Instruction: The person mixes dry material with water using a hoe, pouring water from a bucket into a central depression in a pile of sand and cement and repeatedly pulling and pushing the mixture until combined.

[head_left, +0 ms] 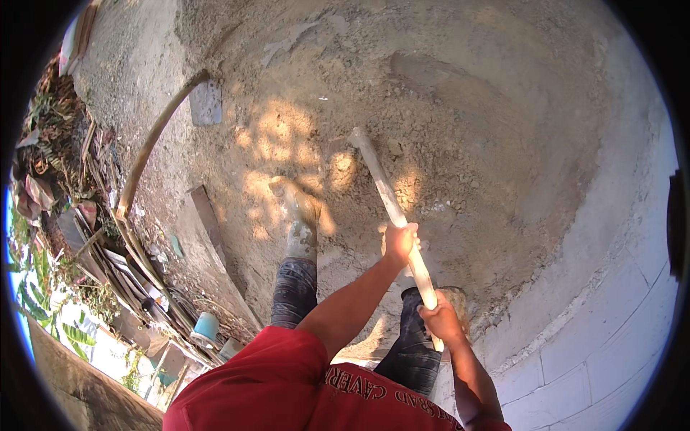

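Note:
Both my hands are closed around the pale wooden handle of a hoe (381, 176). My left hand (400, 243) grips it around the middle, and lower down, nearer my body, my right hand (441, 321) wraps its end. The handle slants away from me to the far left. Its head rests at the loose, crumbly grey-brown mix (460, 165) on the ground; the blade is mostly hidden there. My mud-coated left foot (296, 208) stands left of the handle. Behind my right hand, my right foot is partly covered.
A wall of pale blocks (596, 359) curves along the right. At left lie a bent wooden pole (154, 140), a flat grey plate (206, 103) by its far end, and a plank (208, 223). Beyond them are piled scraps (54, 158) and a light-blue bucket (206, 327).

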Demonstrator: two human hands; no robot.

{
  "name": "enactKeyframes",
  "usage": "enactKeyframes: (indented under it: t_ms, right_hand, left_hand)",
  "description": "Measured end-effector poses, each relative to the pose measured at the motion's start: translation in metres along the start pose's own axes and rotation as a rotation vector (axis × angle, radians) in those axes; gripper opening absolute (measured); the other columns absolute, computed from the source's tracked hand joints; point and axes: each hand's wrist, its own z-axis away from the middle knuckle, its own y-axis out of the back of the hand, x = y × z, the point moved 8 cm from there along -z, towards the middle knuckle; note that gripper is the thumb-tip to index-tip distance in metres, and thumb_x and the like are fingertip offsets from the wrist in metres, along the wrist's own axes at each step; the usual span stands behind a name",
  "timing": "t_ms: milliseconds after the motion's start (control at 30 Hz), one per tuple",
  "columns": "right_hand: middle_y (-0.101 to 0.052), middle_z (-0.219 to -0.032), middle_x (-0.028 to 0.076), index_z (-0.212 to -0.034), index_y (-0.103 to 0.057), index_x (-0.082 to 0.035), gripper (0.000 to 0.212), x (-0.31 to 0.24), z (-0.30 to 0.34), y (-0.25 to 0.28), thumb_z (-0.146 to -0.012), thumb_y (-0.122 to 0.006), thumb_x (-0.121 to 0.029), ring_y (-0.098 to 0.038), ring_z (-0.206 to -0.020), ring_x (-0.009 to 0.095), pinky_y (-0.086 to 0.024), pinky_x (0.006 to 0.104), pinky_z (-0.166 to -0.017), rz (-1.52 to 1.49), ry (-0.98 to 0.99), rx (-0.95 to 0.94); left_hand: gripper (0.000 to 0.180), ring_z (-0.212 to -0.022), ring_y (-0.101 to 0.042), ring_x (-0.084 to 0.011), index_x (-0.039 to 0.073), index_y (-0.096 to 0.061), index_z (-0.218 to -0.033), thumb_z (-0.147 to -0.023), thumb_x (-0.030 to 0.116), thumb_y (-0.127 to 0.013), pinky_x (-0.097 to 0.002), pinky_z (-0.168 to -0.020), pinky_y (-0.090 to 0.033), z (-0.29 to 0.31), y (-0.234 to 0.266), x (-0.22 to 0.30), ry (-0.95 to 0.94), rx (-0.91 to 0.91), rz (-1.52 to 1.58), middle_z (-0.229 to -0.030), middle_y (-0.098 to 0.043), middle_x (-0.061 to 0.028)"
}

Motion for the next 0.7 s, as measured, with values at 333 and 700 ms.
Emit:
enactKeyframes:
  t_ms: [333,700]
  right_hand:
    - [-0.067,-0.085,0.011,-0.124,-0.053,-0.002,0.050,-0.018,0.000,-0.007,-0.082,-0.074,-0.020,-0.063,-0.067,0.019,-0.049,0.0326,-0.059,-0.175,0.382,0.014]
    - [-0.052,-0.066,0.000,-0.094,-0.057,-0.004,0.015,0.018,0.065,-0.060,-0.088,-0.067,-0.014,-0.052,-0.050,0.012,-0.043,0.0302,-0.045,-1.584,0.423,-0.099]
  left_hand:
    - [0.050,-0.088,-0.062,-0.0180,0.002,-0.052,-0.126,-0.103,0.046,-0.052,-0.0338,-0.081,-0.051,0.145,0.004,-0.013,-0.016,-0.592,-0.737,-0.102,-0.064,-0.0088]
    - [0.072,-0.129,-0.051,-0.0230,0.003,-0.037,-0.151,-0.099,0.046,-0.061,-0.0402,-0.109,-0.039,0.324,0.055,0.030,0.727,-1.016,-1.549,-0.140,-0.055,-0.0142]
